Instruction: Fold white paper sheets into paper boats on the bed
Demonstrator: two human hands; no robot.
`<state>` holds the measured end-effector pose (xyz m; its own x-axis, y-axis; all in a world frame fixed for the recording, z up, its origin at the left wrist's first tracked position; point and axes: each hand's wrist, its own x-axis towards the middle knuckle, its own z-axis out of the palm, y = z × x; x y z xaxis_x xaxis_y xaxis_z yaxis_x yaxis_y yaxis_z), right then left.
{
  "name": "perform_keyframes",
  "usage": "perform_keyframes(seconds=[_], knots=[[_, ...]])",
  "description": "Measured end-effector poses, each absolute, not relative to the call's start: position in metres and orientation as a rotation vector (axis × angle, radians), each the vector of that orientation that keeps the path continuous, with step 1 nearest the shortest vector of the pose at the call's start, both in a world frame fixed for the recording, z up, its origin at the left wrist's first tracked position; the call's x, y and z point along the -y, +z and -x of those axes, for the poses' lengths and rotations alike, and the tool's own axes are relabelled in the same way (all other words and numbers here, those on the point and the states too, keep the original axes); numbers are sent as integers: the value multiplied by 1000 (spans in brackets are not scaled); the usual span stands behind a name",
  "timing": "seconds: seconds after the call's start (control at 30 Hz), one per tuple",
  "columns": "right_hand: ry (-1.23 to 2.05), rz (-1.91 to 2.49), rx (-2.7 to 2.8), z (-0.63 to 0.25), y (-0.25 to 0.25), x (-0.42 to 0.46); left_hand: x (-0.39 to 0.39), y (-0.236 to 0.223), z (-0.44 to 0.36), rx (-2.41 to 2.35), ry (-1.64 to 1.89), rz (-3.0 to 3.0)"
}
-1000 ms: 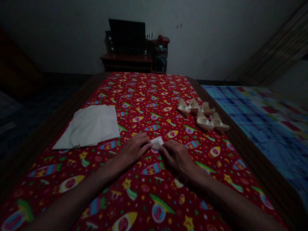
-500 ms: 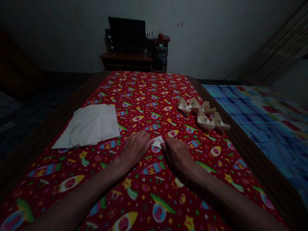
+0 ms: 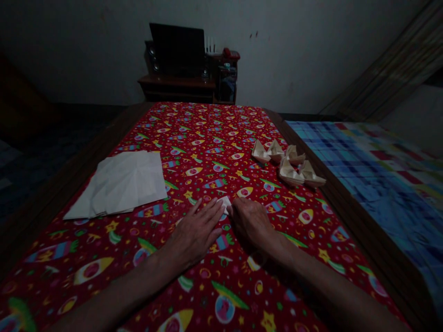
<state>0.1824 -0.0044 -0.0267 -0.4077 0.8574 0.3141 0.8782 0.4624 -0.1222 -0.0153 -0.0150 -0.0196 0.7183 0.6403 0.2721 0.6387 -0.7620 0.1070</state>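
Observation:
A small folded piece of white paper (image 3: 225,203) lies on the red patterned cloth (image 3: 207,138), mostly hidden between my two hands. My left hand (image 3: 198,227) lies flat with its fingers stretched out, the fingertips on the paper's left side. At the paper's right side my right hand (image 3: 249,219) is closed, thumb and fingers pinching its edge. To the left rests a fanned stack of creased white paper sheets (image 3: 124,182). Several folded paper boats (image 3: 292,171) stand in a cluster to the right.
Dark wooden edges border the cloth-covered table on both sides. Beyond its far end stands a brown desk (image 3: 176,83) with a black monitor (image 3: 177,50) and speakers. A blue checked bedspread (image 3: 332,152) lies to the right of the table.
My left hand has gone from a pinch on the paper's left end to lying flat with fingers spread. My right hand keeps its grip. The whole view has shifted slightly.

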Motion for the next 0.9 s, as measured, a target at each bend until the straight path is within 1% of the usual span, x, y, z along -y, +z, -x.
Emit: perform_keyframes(seconds=[0.13,0.33,0.43,0.5,0.57,0.7,0.9], knots=[[-111,1438,2381,-185,-33,2,16,-20,17,-1083,364,-2927],[-212,1534,2388,-177,-21,7,12,-17,16,-1092,378,-2919],[-275,1321,2487,-171,-16,16,12,-16,14,-1108,370,-2918],[-263,1137,2551,-171,-17,21,11,-15,14,-1127,351,-2913],[-225,1085,2578,-175,-19,24,11,-15,16,-1156,345,-2902],[-173,1129,2609,-185,-19,24,9,-13,20,-1245,375,-2882],[-217,1182,2654,-185,-15,23,6,-9,21,-1377,321,-2955]])
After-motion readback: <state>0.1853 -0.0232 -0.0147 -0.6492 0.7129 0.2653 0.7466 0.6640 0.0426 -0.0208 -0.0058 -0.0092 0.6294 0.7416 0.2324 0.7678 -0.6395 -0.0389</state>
